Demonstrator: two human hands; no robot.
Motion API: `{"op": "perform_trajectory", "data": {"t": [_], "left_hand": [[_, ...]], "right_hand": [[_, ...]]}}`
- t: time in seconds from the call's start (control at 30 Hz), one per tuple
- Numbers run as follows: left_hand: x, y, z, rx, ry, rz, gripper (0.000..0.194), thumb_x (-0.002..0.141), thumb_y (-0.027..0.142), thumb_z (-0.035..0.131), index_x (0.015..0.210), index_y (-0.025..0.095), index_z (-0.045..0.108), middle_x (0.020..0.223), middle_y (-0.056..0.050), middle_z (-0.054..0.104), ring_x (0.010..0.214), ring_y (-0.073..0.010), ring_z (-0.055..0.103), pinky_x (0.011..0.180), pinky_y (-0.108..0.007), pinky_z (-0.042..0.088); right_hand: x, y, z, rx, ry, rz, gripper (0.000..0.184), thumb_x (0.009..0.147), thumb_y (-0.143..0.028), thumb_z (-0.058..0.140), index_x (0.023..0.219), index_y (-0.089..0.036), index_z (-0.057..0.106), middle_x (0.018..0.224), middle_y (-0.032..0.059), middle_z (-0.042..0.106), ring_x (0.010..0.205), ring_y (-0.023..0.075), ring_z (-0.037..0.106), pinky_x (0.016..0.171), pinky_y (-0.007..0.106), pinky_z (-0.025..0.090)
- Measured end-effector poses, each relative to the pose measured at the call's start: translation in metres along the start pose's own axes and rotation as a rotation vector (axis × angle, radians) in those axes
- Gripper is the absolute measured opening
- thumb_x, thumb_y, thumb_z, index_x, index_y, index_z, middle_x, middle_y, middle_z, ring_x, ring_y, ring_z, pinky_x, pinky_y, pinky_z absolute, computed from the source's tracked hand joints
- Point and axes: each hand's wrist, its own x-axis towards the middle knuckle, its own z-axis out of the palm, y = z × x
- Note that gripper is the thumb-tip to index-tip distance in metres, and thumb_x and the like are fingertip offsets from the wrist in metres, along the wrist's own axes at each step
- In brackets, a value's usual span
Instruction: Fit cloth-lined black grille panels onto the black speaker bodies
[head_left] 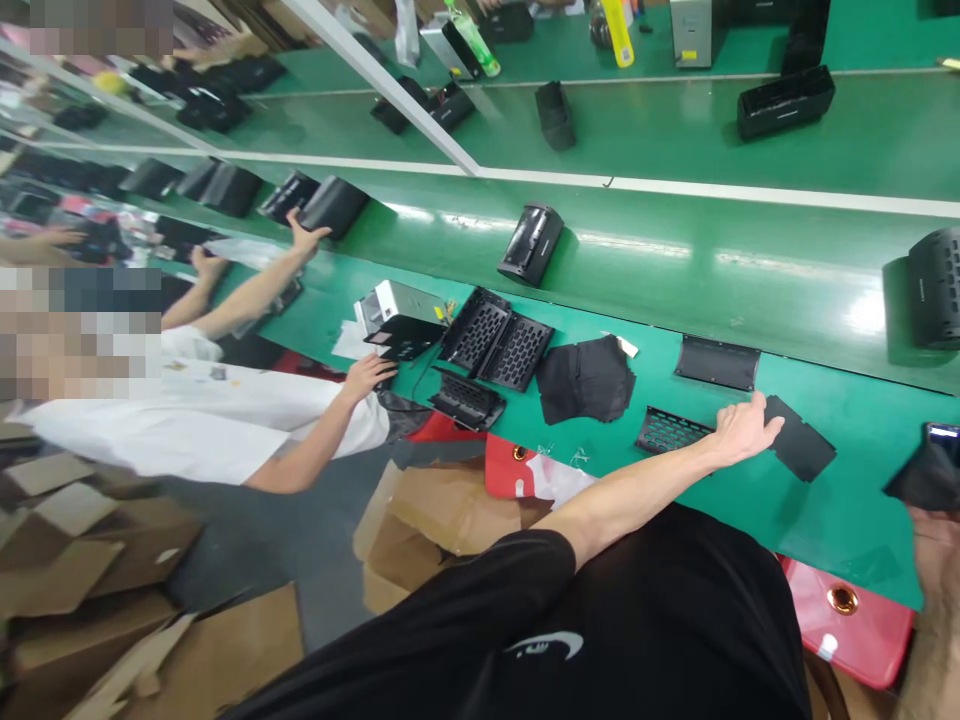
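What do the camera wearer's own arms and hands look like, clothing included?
The left hand and forearm are bare, with no glove or watch visible; the sleeve is short and black. The black shirt bears a pale curved mark. The right hand is partly cut off by the frame, but looks ungloved.

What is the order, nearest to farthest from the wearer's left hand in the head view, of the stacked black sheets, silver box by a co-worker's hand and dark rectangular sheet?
1. Dark rectangular sheet: just right of the left hand.
2. Stacked black sheets: left of the hand.
3. Silver box: farther left, by a co-worker's hand.
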Motion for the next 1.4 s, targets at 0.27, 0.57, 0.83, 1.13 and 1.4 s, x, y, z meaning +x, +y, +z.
{"op": "perform_trajectory", "data": {"t": [0.27,0.57,0.83,1.13,1.4], "left_hand": [[-0.041,-0.026,-0.025,-1.108,-0.510,-0.019,0.072,0.064,0.054,0.097,0.122,0.019,0.071,0.116,-0.009,0.074,0.090,-0.0145,0.069,0.086,-0.030,0.053],[-0.083,-0.105,-0.080,-0.319,-0.227,0.202,0.021,0.087,0.034,0.078,0.101,0.018,0.076,0.078,0.003,0.069,0.071,-0.0121,0.061,0.072,-0.022,0.045],[-0.088,-0.145,-0.086,0.170,0.061,0.033,0.026,0.098,0.039,0.064,0.121,0.026,0.067,0.116,-0.006,0.074,0.110,-0.0265,0.070,0.098,-0.037,0.051],[-0.070,-0.175,-0.084,0.123,0.218,-0.054,0.052,0.096,0.038,0.068,0.144,0.025,0.054,0.140,-0.011,0.056,0.135,-0.0298,0.054,0.112,-0.045,0.049],[-0.070,-0.177,-0.102,-0.203,0.144,0.043,0.029,0.095,0.047,0.067,0.107,0.021,0.068,0.101,-0.001,0.070,0.093,-0.0157,0.065,0.090,-0.028,0.051]], "right_hand": [[-0.081,0.024,0.070,0.352,-0.467,0.286,0.035,0.078,-0.043,0.071,0.110,-0.030,0.075,0.129,0.0092,0.072,0.126,0.0349,0.065,0.106,0.063,0.051],[-0.096,0.089,0.094,-0.389,-0.710,0.324,0.066,0.065,-0.078,0.078,0.098,-0.021,0.071,0.091,0.0093,0.076,0.086,0.0303,0.071,0.081,0.047,0.059],[-0.099,0.136,0.137,-0.885,-0.614,0.032,0.056,0.066,-0.077,0.064,0.083,-0.024,0.069,0.074,0.0090,0.068,0.079,0.0337,0.064,0.079,0.047,0.050],[-0.092,0.134,0.138,-1.016,-0.554,-0.186,0.061,0.077,-0.069,0.053,0.115,-0.023,0.067,0.101,0.0126,0.066,0.107,0.0358,0.058,0.095,0.050,0.046],[-0.073,0.103,0.141,-0.856,-0.642,-0.030,0.063,0.063,-0.079,0.068,0.089,-0.022,0.067,0.078,0.0068,0.068,0.074,0.0262,0.061,0.075,0.041,0.049]]}}
